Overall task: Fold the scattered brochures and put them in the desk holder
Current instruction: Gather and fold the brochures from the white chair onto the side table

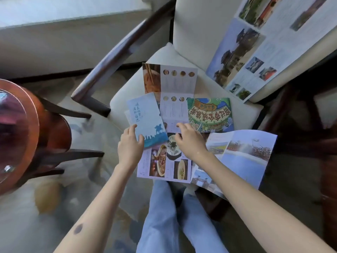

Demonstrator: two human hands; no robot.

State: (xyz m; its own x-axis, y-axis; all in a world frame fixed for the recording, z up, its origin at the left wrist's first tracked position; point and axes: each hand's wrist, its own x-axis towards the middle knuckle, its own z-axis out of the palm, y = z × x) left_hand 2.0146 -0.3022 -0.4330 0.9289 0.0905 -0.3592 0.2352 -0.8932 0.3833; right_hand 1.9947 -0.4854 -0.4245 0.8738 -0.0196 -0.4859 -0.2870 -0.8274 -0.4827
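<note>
Left hand (130, 143) pinches the pale blue brochure (147, 119) at its near-left corner. Light, thin, floppy paper. Right hand (189, 141): grip loose, holding nothing, touching the unfolded food brochure (178, 81). Best taken along its creases.

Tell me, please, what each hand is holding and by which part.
The left hand grips the pale blue brochure by its lower left edge, thumb on top. The right hand rests fingers on the long food brochure and grips nothing.
</note>
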